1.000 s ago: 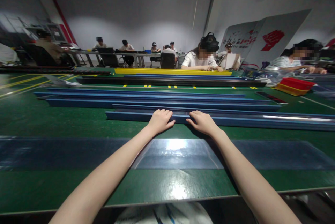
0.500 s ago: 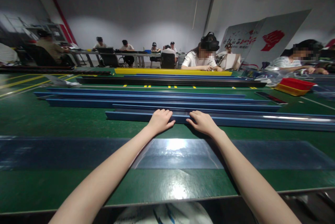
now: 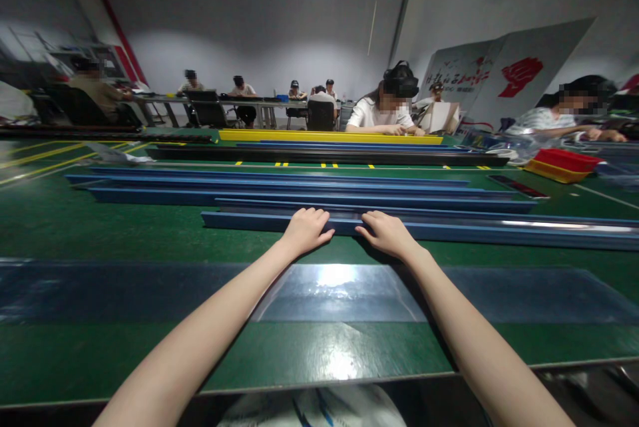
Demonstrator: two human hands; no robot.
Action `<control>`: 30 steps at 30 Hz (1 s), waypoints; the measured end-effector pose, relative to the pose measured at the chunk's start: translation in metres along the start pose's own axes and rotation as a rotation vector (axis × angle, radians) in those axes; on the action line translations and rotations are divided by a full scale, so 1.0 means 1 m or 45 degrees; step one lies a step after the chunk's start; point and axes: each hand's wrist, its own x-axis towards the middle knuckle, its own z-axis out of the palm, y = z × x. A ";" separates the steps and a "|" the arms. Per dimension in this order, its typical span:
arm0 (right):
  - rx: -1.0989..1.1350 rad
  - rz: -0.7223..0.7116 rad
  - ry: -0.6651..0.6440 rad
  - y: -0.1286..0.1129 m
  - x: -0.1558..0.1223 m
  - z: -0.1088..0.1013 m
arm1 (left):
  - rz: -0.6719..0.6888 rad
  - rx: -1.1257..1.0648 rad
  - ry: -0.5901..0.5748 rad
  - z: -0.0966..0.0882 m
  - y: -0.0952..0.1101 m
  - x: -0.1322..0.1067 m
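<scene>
A long blue U-shaped channel (image 3: 464,231) lies across the table in front of me. My left hand (image 3: 305,231) is closed over its near wall, the fingers curled inside and the thumb pointing right along the outer face. A short gap to the right, my right hand (image 3: 387,233) grips the same wall, its thumb pointing left. The fingertips of both hands are hidden in the channel. Beneath my forearms a wide, clear plastic strip (image 3: 339,304) lies flat and reflects the lamp light.
Beyond the held channel lie more blue channels (image 3: 299,198), a black channel (image 3: 319,155) and a yellow channel (image 3: 329,137). A phone (image 3: 518,185) and a red tray (image 3: 566,161) are on the right. A co-worker (image 3: 372,113) sits across the green table (image 3: 164,237).
</scene>
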 end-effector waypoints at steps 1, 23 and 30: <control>0.001 0.002 -0.004 0.000 0.000 0.000 | 0.001 0.001 0.001 0.000 0.000 0.000; 0.000 0.005 0.001 -0.001 0.000 -0.001 | 0.002 -0.004 0.002 0.000 0.000 0.000; 0.005 0.027 -0.037 -0.002 0.001 -0.002 | 0.008 -0.003 0.010 -0.001 0.000 0.000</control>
